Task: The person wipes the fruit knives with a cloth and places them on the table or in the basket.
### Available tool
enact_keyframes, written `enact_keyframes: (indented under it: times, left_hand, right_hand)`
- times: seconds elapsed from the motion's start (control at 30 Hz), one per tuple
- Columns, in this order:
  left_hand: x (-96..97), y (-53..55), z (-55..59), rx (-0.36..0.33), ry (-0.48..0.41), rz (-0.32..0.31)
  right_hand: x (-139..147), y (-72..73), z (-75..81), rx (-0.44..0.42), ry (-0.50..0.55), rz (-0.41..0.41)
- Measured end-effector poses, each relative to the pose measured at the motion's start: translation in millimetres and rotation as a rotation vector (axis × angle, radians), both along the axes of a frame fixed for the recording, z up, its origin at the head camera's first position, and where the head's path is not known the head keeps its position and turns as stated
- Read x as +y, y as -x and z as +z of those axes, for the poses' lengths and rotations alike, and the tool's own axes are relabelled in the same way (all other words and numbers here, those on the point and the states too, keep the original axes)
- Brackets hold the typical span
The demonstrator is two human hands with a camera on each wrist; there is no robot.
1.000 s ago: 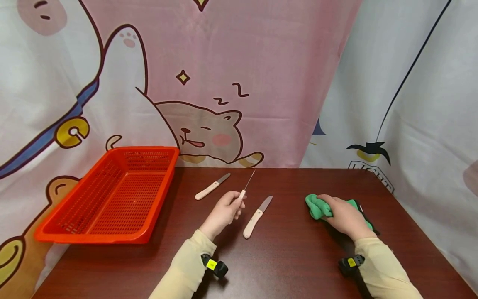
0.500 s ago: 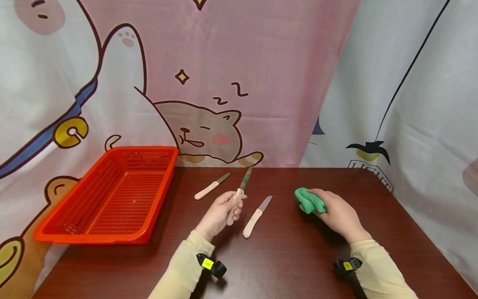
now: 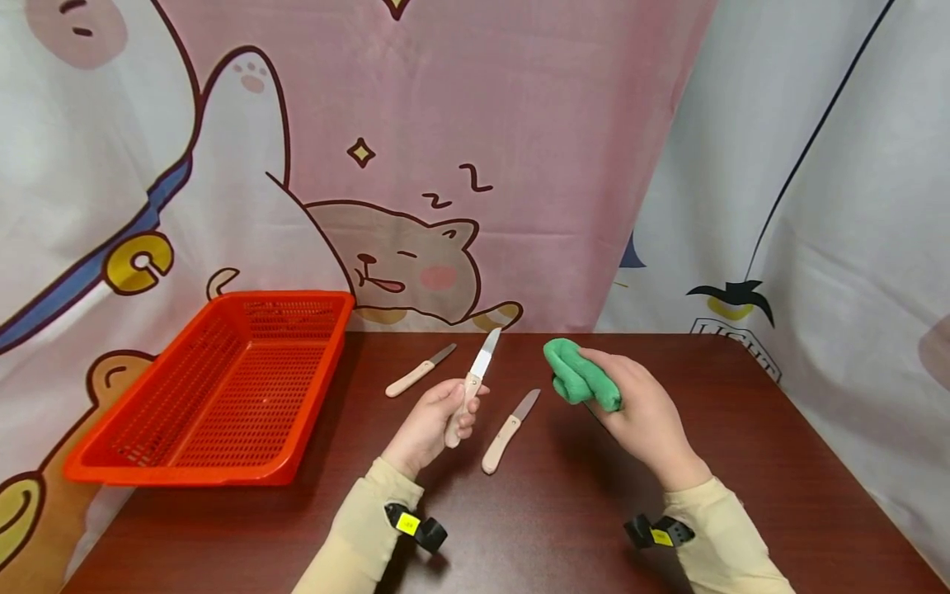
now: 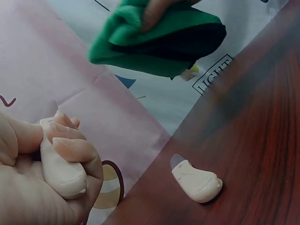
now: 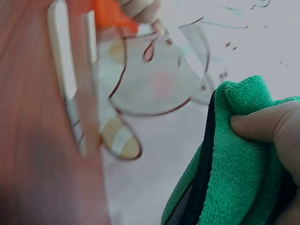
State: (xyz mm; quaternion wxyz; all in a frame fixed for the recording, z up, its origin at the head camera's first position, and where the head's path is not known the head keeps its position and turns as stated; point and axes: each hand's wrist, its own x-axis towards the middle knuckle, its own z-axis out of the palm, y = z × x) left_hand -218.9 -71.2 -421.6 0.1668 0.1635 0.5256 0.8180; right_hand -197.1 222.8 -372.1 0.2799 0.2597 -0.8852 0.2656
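My left hand (image 3: 434,421) grips a small knife (image 3: 472,384) by its pale handle, blade pointing up and away above the table. In the left wrist view its handle (image 4: 63,171) is wrapped by curled fingers. My right hand (image 3: 649,412) holds a folded green towel (image 3: 579,375) with a dark edge, raised to the right of the blade and apart from it. The thumb presses on the towel (image 5: 239,164) in the right wrist view. A second knife (image 3: 502,443) lies on the table between the hands, and a third knife (image 3: 410,380) lies beyond the left hand.
An orange-red plastic basket (image 3: 297,445) with perforated sides stands at the left of the dark wooden table (image 3: 549,528). Behind the table hangs a printed curtain (image 3: 549,165), and another white cloth (image 3: 853,272) hangs along the right side.
The right hand has lifted the green towel off the table and carried it left, towards the knife. The left hand has turned its knife so the blade's flat face shows.
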Motion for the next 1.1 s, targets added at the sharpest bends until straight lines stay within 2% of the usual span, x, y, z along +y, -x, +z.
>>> enact_keyframes:
  times: [0.37, 0.57, 0.73, 1.1]
  left_hand:
    - [-4.2, -6.3, 11.2, 0.064, 0.018, -0.025]
    - [-6.2, -7.9, 16.6, 0.064, 0.015, 0.003]
    - [-6.6, -9.0, 19.2, 0.056, 0.002, 0.015]
    - [-6.2, -12.3, 21.5, 0.086, 0.053, 0.030]
  right_hand:
    - [-48, -5.3, 10.1, 0.086, 0.047, 0.109]
    - [-63, -6.9, 13.6, 0.098, 0.046, 0.159]
    - [-72, -7.9, 16.6, 0.107, 0.034, 0.182]
    - [-87, -10.0, 17.5, 0.088, -0.027, 0.174]
